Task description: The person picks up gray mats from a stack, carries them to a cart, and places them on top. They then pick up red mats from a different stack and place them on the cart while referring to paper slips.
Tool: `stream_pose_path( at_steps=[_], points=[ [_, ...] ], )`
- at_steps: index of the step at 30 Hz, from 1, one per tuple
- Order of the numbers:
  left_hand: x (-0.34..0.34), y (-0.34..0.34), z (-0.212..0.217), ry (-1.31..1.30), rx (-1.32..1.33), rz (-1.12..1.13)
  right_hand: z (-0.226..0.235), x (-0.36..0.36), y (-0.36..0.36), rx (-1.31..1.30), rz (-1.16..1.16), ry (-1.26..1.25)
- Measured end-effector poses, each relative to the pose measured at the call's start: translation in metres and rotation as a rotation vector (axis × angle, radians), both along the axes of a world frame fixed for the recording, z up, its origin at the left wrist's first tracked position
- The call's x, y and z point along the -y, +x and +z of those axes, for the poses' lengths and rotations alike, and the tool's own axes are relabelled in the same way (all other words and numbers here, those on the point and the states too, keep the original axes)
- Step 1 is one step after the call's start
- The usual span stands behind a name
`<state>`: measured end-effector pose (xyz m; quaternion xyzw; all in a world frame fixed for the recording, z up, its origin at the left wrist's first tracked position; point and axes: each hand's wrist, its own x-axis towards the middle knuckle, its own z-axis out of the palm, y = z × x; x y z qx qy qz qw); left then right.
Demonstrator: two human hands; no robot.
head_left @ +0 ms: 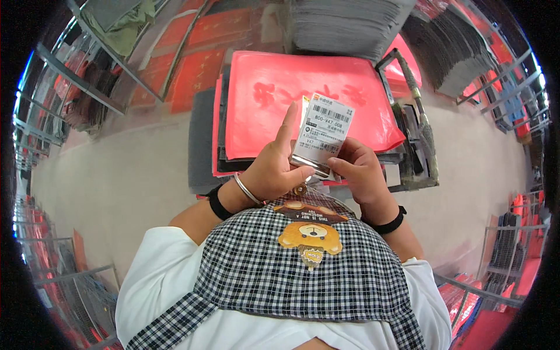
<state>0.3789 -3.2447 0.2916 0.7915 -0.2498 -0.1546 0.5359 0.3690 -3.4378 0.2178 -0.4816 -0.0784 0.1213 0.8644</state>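
Printed shipping labels [324,129], white with barcodes, are held in front of my waist in what looks like a small stack. My left hand [273,169] supports their left side, its index finger stretched up along the edge and its thumb across the bottom. A shiny strip [311,165] shows under that thumb; I cannot make out what it is. With thumb and fingers my right hand [360,172] pinches the lower right corner. Just beyond the labels lies a stack of mats topped by a red mat [251,125] with darker red lettering.
The mats rest on a cart with a worn metal frame [421,114]. Behind it rises a grey mat stack [350,32], and a dark mat pile [452,52] stands at the far right. Metal racks [81,73] line the left, and red mats [198,70] lie at the far left.
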Motion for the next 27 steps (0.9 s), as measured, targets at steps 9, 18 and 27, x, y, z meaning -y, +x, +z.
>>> stream_pose_path(
  at_steps=[9, 18, 27],
  points=[
    [0.002, 0.006, -0.008, -0.087, -0.033, -0.010, 0.000, -0.001, 0.004, 0.045, 0.052, 0.040],
    [0.004, 0.015, -0.029, -0.176, -0.242, -0.030, -0.001, -0.004, 0.005, 0.335, 0.029, -0.105],
    [-0.003, 0.009, -0.020, -0.031, -0.281, 0.015, 0.004, -0.007, 0.005, 0.270, -0.138, -0.227]
  ],
)
